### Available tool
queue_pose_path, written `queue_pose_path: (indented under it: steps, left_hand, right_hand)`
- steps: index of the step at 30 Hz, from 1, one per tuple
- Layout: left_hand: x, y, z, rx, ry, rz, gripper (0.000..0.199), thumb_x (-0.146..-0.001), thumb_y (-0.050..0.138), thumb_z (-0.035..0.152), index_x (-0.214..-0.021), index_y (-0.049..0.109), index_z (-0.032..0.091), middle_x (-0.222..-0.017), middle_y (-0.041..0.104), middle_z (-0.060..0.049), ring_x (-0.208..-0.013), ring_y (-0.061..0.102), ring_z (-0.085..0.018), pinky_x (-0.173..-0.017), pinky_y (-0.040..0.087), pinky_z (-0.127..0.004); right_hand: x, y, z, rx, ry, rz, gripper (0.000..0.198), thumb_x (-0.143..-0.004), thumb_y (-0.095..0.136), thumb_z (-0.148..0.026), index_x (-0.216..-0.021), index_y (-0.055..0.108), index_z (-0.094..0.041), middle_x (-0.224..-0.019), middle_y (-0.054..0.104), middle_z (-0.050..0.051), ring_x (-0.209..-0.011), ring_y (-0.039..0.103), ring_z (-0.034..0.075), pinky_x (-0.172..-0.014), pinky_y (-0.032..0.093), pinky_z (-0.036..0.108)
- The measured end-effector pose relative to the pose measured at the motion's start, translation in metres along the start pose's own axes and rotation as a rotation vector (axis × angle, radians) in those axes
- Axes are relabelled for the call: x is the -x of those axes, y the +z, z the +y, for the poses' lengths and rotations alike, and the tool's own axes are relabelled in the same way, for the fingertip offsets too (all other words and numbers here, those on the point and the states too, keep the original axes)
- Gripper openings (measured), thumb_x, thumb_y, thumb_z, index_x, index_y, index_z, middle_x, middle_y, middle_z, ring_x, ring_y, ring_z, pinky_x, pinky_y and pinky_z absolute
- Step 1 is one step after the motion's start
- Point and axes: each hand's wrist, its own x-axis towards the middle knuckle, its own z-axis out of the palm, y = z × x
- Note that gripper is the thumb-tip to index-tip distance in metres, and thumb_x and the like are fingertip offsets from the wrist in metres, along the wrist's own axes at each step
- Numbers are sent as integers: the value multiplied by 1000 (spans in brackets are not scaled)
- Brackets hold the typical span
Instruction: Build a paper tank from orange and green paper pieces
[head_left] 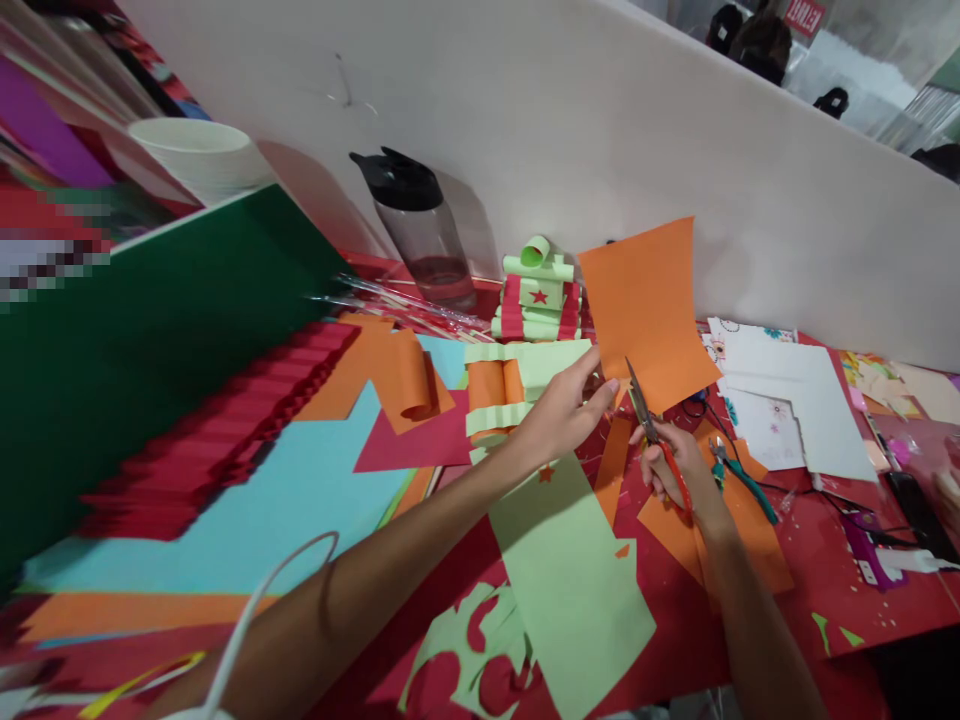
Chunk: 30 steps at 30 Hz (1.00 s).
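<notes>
My left hand pinches the lower left edge of an orange sheet of paper, which stands raised above the table. My right hand is closed round red-handled scissors. Their blades point up and lie along the sheet's lower edge, close to my left fingers; whether they are apart is hard to tell. Behind my left hand is a folded light green and orange paper piece. A light green paper model with red strips and a red star stands behind it. A light green sheet lies below my hands.
Teal-handled pliers lie on orange paper to the right. White card is beyond them. A dark-lidded bottle stands by the white partition. Pleated red paper, a green board and blue sheets cover the left.
</notes>
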Motion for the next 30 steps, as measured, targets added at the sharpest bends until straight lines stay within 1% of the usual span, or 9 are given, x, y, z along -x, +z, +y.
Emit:
queue_pose_path:
  steps: [5,9,12,15,19,22,25,28,30]
  left_hand:
    - [0,-1,2,89,17,19,33,-101,51,36,-130,52,20,-87,56,0,-70,59,-16,-71,52,-31]
    - [0,-1,2,106,23,44,43,-102,51,38,-140,46,19,-80,50,3,-69,58,-15,-71,52,-31]
    - [-1,-2,0,114,37,41,46,-102,52,41,-141,46,19,-80,51,2,-70,58,-15,-70,52,-30]
    - [-2,-3,-3,125,43,39,46,-102,53,44,-141,47,19,-81,52,1,-70,56,-15,-69,52,-29]
    - [-2,-5,-4,116,35,64,46,-101,54,43,-140,49,20,-80,51,2,-71,54,-15,-71,55,-30]
    - [-3,-10,-2,101,26,81,46,-101,54,44,-140,49,20,-82,54,1,-73,56,-15,-71,55,-30]
    - [-6,-18,3,62,32,112,41,-99,56,44,-133,54,19,-84,57,0,-75,59,-16,-70,53,-28]
    - [-9,-28,9,-1,18,88,28,-98,58,42,-112,61,19,-84,61,-1,-76,60,-16,-69,50,-28]
    - [-11,-34,12,-47,13,44,22,-98,57,41,-99,61,19,-83,63,-2,-75,60,-16,-68,48,-27]
  right_hand:
    - [2,-1,4,-68,-62,-115,62,-87,60,-74,-114,61,-18,-64,58,-4,-43,44,8,-41,39,19]
    - [4,-1,4,-94,-80,-152,67,-84,61,-77,-116,58,-18,-66,57,-4,-45,45,8,-42,40,19]
    - [6,1,1,-111,-67,-136,65,-86,57,-77,-116,58,-19,-67,56,-4,-46,43,8,-42,38,19]
    - [7,1,0,-105,-90,-139,67,-87,54,-79,-114,59,-19,-67,56,-3,-47,43,9,-43,37,20]
    - [7,-1,-1,-116,-95,-221,74,-84,55,-84,-118,57,-18,-69,59,-2,-47,44,9,-45,40,21]
    - [10,-7,-6,-136,-52,-294,72,-84,59,-80,-120,57,-19,-70,60,-3,-47,43,8,-45,40,21]
    - [16,-22,-9,-126,37,-373,66,-84,61,-74,-117,60,-18,-67,59,-3,-45,43,9,-42,37,20]
    - [24,-44,-7,-24,168,-466,69,-75,64,-76,-114,63,-18,-65,59,-3,-43,44,10,-39,37,21]
    - [31,-58,-5,42,193,-585,73,-70,66,-79,-111,66,-18,-65,62,-2,-43,46,11,-41,38,23]
